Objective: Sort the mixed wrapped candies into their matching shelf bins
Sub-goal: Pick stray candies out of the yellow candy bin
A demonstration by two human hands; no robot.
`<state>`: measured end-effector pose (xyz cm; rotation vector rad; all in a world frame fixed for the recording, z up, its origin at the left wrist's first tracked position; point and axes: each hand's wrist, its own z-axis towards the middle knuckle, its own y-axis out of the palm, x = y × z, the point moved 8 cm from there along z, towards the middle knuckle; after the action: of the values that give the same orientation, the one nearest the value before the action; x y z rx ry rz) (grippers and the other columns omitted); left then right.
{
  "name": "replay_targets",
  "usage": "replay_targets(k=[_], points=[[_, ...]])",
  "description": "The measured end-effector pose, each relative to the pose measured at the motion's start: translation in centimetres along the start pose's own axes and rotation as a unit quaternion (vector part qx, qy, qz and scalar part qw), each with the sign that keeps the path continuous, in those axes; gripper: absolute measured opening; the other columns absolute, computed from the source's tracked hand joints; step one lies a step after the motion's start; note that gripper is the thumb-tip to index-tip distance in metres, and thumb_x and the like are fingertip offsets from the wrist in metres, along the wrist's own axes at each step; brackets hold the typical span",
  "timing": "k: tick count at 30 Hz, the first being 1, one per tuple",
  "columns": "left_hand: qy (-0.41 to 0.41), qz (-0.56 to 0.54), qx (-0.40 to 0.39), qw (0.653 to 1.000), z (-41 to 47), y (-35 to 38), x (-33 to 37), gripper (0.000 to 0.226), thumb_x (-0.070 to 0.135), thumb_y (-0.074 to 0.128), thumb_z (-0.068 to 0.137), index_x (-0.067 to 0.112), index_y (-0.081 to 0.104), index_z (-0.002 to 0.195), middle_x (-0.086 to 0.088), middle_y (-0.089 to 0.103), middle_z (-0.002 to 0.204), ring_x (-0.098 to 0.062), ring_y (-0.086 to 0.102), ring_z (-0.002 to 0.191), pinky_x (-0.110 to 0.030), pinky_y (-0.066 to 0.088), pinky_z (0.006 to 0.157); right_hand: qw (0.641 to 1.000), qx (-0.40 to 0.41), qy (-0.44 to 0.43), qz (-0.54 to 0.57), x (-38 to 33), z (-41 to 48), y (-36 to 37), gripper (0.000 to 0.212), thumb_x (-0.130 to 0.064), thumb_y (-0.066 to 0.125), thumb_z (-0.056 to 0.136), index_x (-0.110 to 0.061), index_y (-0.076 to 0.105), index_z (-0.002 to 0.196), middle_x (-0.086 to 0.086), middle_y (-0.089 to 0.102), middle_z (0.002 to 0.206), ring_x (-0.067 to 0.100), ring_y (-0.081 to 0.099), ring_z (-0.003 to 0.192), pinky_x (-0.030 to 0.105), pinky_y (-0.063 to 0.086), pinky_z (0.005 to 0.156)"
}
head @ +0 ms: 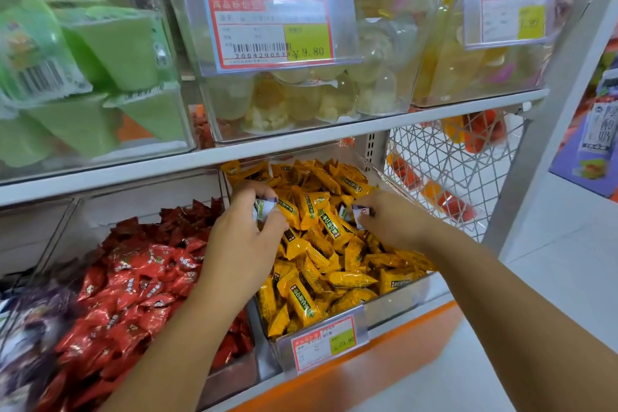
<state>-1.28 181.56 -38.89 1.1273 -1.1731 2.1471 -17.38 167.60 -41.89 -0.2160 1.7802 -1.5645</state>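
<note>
Nearest you, at about seven o'clock in the view, the red candy bin is heaped with red wrappers, and as far as the blur lets you judge, nothing foreign lies on top of it. Further out at eight o'clock, a purple-wrapped pile sits at the left edge, too smeared to read.

Just past the price tag at five o'clock lies the yellow candy bin, and this is where your work is. Both your forearms reach over its front wall into the heap.

Your left hand sits over the bin's left side, about ten o'clock from its middle. Its fingers are curled and pinching a small white-and-purple wrapped candy, which clearly does not belong among the yellow ones. Your right hand is at the bin's two o'clock, fingertips pressed together on a second white-and-purple candy, with what looks like another pale wrapper just beside it in the pile.

So you are mid-sort: two strays are in your grip but neither has left the yellow bin. You probably have more pale pieces buried deeper; you cannot tell from here. Their home is likely the purple pile far left, though that is a guess.

Beyond, at twelve o'clock, the upper shelf's jelly cup bins look untouched and outside this job.
</note>
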Motion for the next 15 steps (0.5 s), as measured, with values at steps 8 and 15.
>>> replay_targets(k=[8, 15], points=[[0.018, 0.041, -0.006, 0.999, 0.1, 0.3, -0.7, 0.011, 0.025, 0.049, 0.092, 0.036, 0.045, 0.093, -0.007, 0.069, 0.079, -0.009, 0.035, 0.034, -0.035, 0.033, 0.040, 0.998, 0.006, 0.028, -0.052, 0.5, 1.7, 1.3, 0.044, -0.026, 0.051, 0.096, -0.021, 0.048, 0.140, 0.013, 0.056, 0.128, 0.025, 0.056, 0.102, 0.028, 0.042, 0.080], [0.027, 0.064, -0.002, 0.998, 0.3, 0.3, -0.7, 0.010, 0.029, 0.049, 0.093, 0.038, 0.045, 0.097, 0.000, 0.068, 0.077, -0.007, 0.036, 0.033, -0.030, 0.032, 0.039, 0.995, 0.089, 0.019, 0.045, 0.6, 1.0, 0.1, 0.008, -0.022, 0.070, 0.085, -0.024, 0.066, 0.092, 0.001, 0.065, 0.103, 0.018, 0.060, 0.095, 0.026, 0.046, 0.071]])
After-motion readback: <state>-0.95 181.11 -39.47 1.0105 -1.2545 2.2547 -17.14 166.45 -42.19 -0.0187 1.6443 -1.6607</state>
